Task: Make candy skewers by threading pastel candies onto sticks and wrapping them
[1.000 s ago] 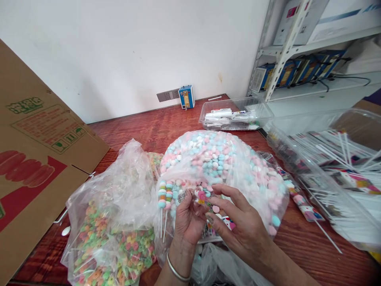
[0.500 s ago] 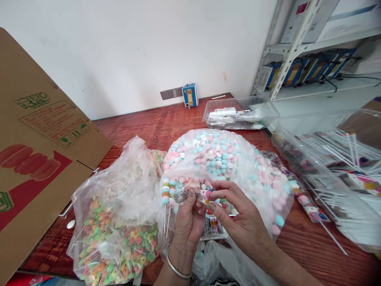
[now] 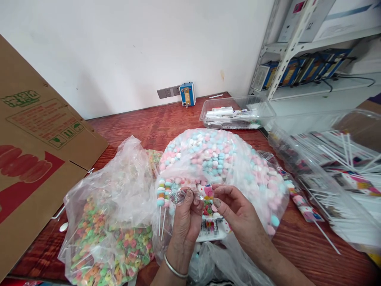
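Observation:
My left hand (image 3: pixel 188 218), a bangle on its wrist, pinches a small clear printed wrapper (image 3: pixel 178 196) between thumb and fingers. The wrapper's pink and white dotted end (image 3: pixel 206 191) points right. My right hand (image 3: pixel 238 208) is beside that end, thumb and forefinger apart; whether a fingertip touches the wrapper I cannot tell. Under the hands lie ring candies (image 3: pixel 208 208) and a white printed piece (image 3: pixel 212 229), partly covered. Just left, two candy skewers (image 3: pixel 161 194) on white sticks lie on a big bag of pastel candies (image 3: pixel 217 151).
Left stands a cardboard box (image 3: pixel 44 131), with a bag of ring candies (image 3: pixel 110 238) before it. Two clear plastic bins, one of wrappers (image 3: pixel 235 115) and one of white sticks (image 3: pixel 351 159), are at the back and right. A wrapped candy skewer (image 3: pixel 303 202) lies beside the right bin.
My right hand's thumb and fingers have drawn slightly away from the wrapper's dotted end, showing more candies below. My left hand keeps its pinch. The whole view has shifted slightly.

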### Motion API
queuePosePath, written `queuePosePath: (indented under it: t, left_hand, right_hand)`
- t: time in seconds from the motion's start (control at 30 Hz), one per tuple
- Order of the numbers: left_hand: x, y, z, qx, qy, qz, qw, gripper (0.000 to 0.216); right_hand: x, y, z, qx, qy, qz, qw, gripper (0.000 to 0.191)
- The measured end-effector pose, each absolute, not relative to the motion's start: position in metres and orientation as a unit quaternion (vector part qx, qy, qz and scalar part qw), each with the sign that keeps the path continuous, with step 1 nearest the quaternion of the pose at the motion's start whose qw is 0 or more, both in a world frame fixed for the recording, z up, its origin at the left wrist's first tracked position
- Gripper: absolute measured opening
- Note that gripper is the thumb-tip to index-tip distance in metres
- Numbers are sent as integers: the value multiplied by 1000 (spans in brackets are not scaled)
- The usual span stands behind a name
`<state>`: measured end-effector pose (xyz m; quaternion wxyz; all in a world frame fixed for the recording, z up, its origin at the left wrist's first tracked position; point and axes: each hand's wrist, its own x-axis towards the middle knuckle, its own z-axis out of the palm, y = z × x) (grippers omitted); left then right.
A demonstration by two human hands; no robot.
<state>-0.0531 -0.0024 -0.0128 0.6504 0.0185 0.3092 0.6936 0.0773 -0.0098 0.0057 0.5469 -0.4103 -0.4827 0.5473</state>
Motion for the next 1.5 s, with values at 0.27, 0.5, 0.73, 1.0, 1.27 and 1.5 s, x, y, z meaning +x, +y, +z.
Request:
queuePosePath:
  t: [0.27, 0.5, 0.73, 1.0, 1.27, 1.5]
  left_hand:
    - [-48, -1, -14, 72, 337, 685, 641, 23]
    - [-41, 0, -16, 148, 393, 674, 608, 25]
    - [-46, 1, -21, 132, 431, 668, 592, 26]
    - [-46, 0, -24, 148, 429, 610, 650, 33]
    - [-49, 2, -27, -49, 317, 588, 742, 22]
    - [-53, 0, -22, -99, 291, 583, 752, 14]
  right_hand:
    - [77, -9, 8, -419, -501, 547, 524, 20]
    - [81, -3, 3, -434, -587, 493, 473, 28]
    - [89, -5, -5, -501, -608, 423, 448, 28]
    - [91, -10, -6, -507, -629, 404, 430, 28]
    - [89, -12, 6, -441, -682, 311, 493, 13]
    - [88, -18, 26, -396, -702, 294, 514, 24]
